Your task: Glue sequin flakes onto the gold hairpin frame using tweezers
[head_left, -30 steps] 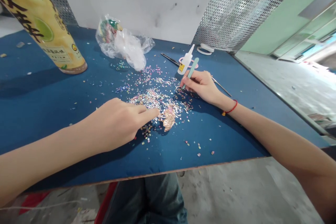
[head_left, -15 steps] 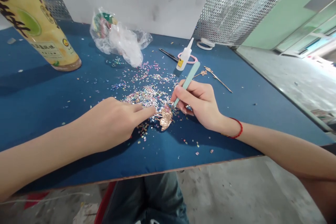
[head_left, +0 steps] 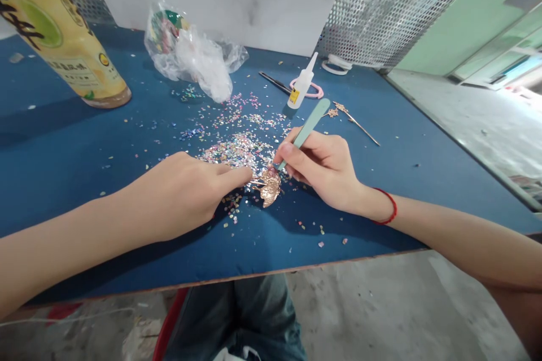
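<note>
My left hand [head_left: 190, 194] is closed, thumb and forefinger pinching the thin stem of a gold leaf-shaped hairpin [head_left: 270, 190]. The ornament's head sticks out to the right of my fingertips, just above the blue table. In my right hand [head_left: 326, 166] is a pair of mint-green tweezers [head_left: 311, 122], held like a pen. Their tips point down at the upper edge of the gold piece; whether they grip a flake is too small to tell. Behind the ornament spreads a heap of shiny multicoloured flakes [head_left: 237, 149], partly covered by my left fingers.
A white glue bottle [head_left: 301, 84] stands beyond the tweezers, before a pink-handled tool [head_left: 315, 90]. Gold hairpins [head_left: 358, 122] lie to the right. A crumpled plastic bag [head_left: 199, 59] and a tall yellow drink bottle [head_left: 71, 45] stand at the back left, near a white panel [head_left: 220, 0].
The tweezers' tips have shifted slightly onto the ornament's upper edge, and the gold piece is tilted a little differently. Both hands keep their hold; the view has moved slightly.
</note>
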The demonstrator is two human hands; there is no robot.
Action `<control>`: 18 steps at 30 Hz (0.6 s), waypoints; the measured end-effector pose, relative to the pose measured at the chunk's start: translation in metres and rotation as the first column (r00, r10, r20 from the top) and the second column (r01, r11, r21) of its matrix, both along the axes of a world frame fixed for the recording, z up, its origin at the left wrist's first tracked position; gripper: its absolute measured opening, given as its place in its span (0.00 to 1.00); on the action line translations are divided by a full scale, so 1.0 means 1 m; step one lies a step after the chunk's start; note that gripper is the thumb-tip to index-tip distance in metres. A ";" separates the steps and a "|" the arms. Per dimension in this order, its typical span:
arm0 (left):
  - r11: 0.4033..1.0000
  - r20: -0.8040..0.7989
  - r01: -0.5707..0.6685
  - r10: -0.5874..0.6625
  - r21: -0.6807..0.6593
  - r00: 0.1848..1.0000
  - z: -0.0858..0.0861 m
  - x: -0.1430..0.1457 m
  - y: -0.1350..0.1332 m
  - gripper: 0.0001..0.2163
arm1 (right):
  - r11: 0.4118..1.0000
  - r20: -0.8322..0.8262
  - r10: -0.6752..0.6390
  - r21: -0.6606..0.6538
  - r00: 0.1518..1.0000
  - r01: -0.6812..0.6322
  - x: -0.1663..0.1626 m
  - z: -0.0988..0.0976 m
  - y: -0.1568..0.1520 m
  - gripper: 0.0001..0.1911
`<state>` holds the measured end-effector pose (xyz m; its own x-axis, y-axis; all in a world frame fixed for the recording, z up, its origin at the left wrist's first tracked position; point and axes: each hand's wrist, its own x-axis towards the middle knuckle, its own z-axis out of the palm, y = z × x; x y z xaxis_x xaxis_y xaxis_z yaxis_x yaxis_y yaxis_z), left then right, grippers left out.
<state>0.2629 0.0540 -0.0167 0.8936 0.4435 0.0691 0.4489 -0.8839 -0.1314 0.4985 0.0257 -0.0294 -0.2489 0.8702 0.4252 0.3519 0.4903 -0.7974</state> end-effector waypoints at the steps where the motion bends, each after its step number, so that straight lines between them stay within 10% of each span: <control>1: 1.000 0.002 -0.006 0.006 -0.005 1.000 0.001 0.000 0.000 0.14 | 1.000 0.012 0.002 0.018 1.000 -0.002 0.000 0.000 0.000 0.17; 18: 0.996 0.075 -0.003 0.010 -0.089 0.997 -0.001 0.000 0.002 0.11 | 0.995 0.040 -0.042 0.089 0.998 0.038 0.001 0.002 0.000 0.16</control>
<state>0.2633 0.0564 -0.0180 0.8844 0.4566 0.0964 0.4603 -0.8876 -0.0183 0.4993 0.0253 -0.0276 -0.2338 0.8397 0.4902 0.4049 0.5425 -0.7361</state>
